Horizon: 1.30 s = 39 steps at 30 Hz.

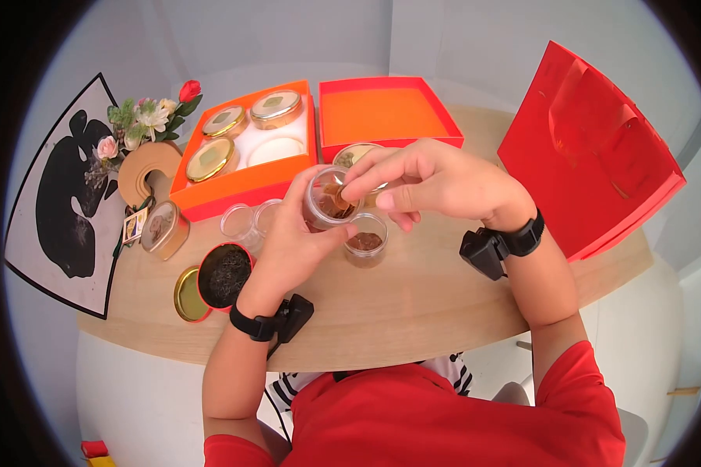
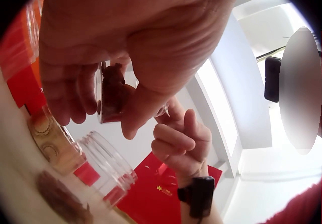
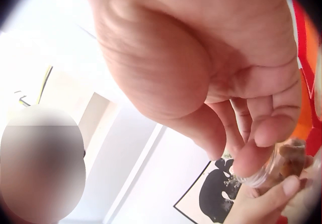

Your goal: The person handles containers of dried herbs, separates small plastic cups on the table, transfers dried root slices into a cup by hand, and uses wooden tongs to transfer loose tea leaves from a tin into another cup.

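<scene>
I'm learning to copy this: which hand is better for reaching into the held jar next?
Probably the right hand: its fingers are at the mouth of the clear jar, while the left hand grips it.

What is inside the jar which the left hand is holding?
The jar contains brown pieces. The right hand covers part of its mouth and the left hand part of its side, so the contents cannot be seen completely.
</scene>
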### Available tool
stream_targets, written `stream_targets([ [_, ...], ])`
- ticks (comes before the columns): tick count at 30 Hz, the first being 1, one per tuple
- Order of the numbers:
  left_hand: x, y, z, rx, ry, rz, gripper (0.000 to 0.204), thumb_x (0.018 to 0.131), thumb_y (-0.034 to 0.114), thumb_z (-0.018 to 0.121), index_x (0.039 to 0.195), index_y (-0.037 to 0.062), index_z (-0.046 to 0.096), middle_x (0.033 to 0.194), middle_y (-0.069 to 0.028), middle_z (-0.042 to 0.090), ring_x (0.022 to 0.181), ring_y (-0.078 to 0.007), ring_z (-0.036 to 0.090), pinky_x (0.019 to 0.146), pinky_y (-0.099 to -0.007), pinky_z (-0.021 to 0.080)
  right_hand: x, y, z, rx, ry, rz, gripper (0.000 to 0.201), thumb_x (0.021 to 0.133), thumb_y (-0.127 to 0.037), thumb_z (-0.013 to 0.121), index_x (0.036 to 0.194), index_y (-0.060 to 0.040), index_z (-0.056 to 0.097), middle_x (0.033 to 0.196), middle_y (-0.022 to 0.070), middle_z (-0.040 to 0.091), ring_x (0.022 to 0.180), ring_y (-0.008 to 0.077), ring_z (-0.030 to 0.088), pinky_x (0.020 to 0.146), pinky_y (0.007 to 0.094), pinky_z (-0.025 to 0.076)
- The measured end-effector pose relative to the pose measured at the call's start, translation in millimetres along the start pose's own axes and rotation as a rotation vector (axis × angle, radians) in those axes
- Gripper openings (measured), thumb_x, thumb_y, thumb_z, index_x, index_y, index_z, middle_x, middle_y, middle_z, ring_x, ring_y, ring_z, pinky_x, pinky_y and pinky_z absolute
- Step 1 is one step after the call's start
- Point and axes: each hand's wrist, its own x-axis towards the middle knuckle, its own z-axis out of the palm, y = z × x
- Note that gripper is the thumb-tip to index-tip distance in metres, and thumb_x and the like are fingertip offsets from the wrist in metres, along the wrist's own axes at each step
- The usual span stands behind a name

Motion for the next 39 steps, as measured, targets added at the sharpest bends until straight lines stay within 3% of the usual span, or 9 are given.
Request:
stream_targets([
  [5,0,-1,-1,0.065,0.048,-0.007,0.072,0.086,-0.003,0.082,0.151,0.0054,0.051,0.133,-0.0095,0.067,0.127,-0.0193,0.065,0.111,-0.0375,0.053,4,15,-10,0.19,-0.014,-0.004,0.033,0.104,-0.012,0.069,0.133,0.0026,0.075,0.138,0.0105,0.066,0.075,0.0151,0.06,0.077,0.031,0.054],
  [12,1,-3,-3,0.132,0.086,-0.032,0.072,0.088,-0.001,0.083,0.151,0.0044,0.05,0.135,-0.0114,0.068,0.126,-0.0202,0.068,0.107,-0.0361,0.055,-6,8,-22,0.127,-0.035,-0.046,0.033,0.103,-0.01,0.066,0.132,0.0018,0.077,0.137,0.013,0.066,0.074,0.0138,0.059,0.076,0.0282,0.053],
  [16,1,-4,-1,0.123,0.13,-0.012,0.075,0.086,-0.002,0.084,0.152,0.006,0.049,0.135,-0.0136,0.068,0.122,-0.0207,0.069,0.103,-0.0361,0.057,-13,3,-25,0.078,-0.076,-0.082,0.031,0.101,-0.009,0.069,0.128,0.0036,0.077,0.131,0.0097,0.069,0.072,0.0134,0.059,0.075,0.0286,0.053],
  [21,2,-1,1,0.076,0.161,-0.044,0.076,0.086,-0.004,0.083,0.153,0.0055,0.047,0.136,-0.0131,0.067,0.125,-0.0209,0.069,0.106,-0.0365,0.058,-5,5,-22,-0.202,-0.152,0.05,0.03,0.102,-0.006,0.066,0.128,0.0041,0.077,0.133,0.0079,0.067,0.074,0.0152,0.062,0.074,0.0293,0.055],
  [34,1,3,1,0.084,0.165,-0.045,0.077,0.087,-0.003,0.084,0.154,0.005,0.046,0.136,-0.0125,0.067,0.125,-0.0204,0.068,0.107,-0.0363,0.057,7,20,-16,-0.247,-0.203,0.078,0.03,0.103,-0.006,0.066,0.128,0.0065,0.075,0.13,0.0083,0.069,0.078,0.0166,0.065,0.075,0.03,0.056],
  [39,2,-1,1,0.076,0.166,-0.026,0.077,0.087,-0.004,0.083,0.154,0.0052,0.046,0.136,-0.0127,0.067,0.126,-0.0202,0.068,0.107,-0.0363,0.056,10,14,-3,-0.479,-0.2,0.165,0.031,0.101,-0.012,0.072,0.125,0.0071,0.075,0.128,0.0076,0.072,0.079,0.0163,0.068,0.074,0.0311,0.056],
])
